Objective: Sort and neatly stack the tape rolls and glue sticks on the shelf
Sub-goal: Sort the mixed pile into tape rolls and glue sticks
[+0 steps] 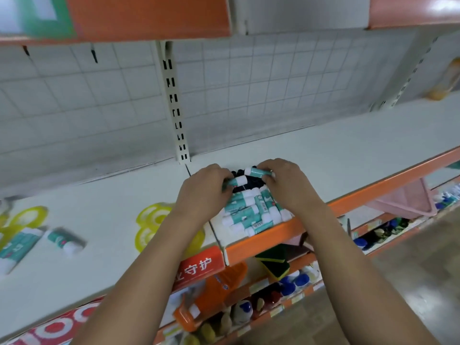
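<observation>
I take the white shelf (336,155) first; it crosses my whole view with an orange front edge, and its ends at three and nine o'clock smear into blur; the gridded back panel (74,100) stands behind it. The lower shelves (273,292), at five to six o'clock, hold bottles and packets I cannot identify, partly covered by both forearms; a pink basket (408,200) at three o'clock is cut by the shelf edge.

The pile of glue sticks (249,215) lies at the shelf's front edge near the centre; these are white tubes with teal labels whose print is too small for me to read. Yellow tape rolls (154,220) lie at nine o'clock of the pile, partly hidden by the left forearm; loose glue sticks (62,240) farther at nine o'clock are badly blurred.

The left hand (206,185) curls its fingers round the left stick (237,181) at the pile's twelve o'clock; the right hand (281,178) pinches the right stick (256,171) just beside it; most fingertips are hidden from me.

A red sign (199,266) on the shelf edge at six o'clock reads "守护"; the character before it is partly cut off by the left forearm.
</observation>
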`<act>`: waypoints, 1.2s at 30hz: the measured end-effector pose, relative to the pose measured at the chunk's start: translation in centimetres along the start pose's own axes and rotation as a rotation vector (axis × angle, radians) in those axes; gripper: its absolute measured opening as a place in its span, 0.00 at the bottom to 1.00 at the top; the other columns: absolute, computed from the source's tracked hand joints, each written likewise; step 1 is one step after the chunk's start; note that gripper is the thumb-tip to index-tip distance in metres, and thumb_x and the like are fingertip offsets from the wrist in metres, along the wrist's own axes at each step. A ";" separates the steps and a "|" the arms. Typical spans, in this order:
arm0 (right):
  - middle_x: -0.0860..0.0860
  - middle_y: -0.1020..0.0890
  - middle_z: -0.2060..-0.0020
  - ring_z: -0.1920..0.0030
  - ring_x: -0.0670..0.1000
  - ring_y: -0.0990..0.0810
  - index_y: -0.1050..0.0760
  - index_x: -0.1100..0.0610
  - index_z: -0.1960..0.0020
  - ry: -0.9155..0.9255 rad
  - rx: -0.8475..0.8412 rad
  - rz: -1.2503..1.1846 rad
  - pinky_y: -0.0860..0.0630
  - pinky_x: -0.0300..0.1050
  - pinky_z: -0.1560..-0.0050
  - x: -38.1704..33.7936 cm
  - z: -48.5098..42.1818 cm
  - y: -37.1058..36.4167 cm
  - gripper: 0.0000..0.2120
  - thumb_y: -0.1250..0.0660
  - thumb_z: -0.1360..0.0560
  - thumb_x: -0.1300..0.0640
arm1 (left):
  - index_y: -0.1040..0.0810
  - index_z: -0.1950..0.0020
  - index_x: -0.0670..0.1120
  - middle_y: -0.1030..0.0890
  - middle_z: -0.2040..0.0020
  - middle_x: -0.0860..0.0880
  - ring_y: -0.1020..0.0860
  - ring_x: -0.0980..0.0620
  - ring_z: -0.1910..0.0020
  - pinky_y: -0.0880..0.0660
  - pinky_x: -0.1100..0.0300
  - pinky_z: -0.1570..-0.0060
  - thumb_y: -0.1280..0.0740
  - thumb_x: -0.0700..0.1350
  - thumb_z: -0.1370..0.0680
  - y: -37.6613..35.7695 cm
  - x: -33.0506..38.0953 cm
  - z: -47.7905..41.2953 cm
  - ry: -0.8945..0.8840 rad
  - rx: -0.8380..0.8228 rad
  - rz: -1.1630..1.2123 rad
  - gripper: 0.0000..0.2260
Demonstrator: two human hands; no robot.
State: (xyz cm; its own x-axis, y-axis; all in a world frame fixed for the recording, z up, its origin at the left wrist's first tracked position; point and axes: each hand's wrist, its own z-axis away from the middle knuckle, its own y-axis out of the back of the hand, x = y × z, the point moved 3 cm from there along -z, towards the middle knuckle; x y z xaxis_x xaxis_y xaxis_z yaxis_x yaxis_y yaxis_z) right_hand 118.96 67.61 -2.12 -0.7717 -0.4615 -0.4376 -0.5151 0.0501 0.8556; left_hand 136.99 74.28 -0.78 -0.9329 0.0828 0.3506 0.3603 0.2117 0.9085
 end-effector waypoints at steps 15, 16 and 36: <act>0.51 0.21 0.38 0.44 0.50 0.22 0.21 0.53 0.38 0.064 -0.408 0.025 0.26 0.43 0.43 1.6 -3.6 -1.3 0.17 0.43 0.20 0.64 | 0.19 0.45 0.52 0.20 0.49 0.51 0.23 0.50 0.49 0.24 0.54 0.54 0.36 0.46 0.24 -1.6 -1.1 -3.5 0.098 -0.073 -0.028 0.10; 0.51 0.21 0.39 0.44 0.50 0.22 0.21 0.53 0.38 0.059 -0.399 0.019 0.26 0.43 0.43 1.6 -3.6 -1.3 0.17 0.43 0.20 0.65 | 0.19 0.44 0.52 0.20 0.49 0.51 0.23 0.50 0.49 0.24 0.54 0.54 0.36 0.46 0.24 -1.7 -1.1 -3.7 0.096 -0.079 -0.027 0.10; 0.53 0.21 0.43 0.45 0.51 0.23 0.21 0.55 0.41 -0.061 -0.215 0.029 0.29 0.41 0.45 5.7 -6.0 -0.5 0.12 0.39 0.21 0.59 | 0.19 0.44 0.54 0.18 0.50 0.53 0.22 0.51 0.52 0.23 0.54 0.54 0.38 0.52 0.21 -3.2 -1.0 -4.6 0.070 -0.179 -0.020 0.10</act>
State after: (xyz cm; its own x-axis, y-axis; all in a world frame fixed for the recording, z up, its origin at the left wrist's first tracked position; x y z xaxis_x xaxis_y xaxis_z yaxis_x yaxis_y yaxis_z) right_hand 117.02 59.60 -3.40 -0.8092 -0.4081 -0.4225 -0.4065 -0.1303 0.9043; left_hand 136.74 69.02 -3.01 -0.9398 0.0110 0.3416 0.3417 0.0360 0.9391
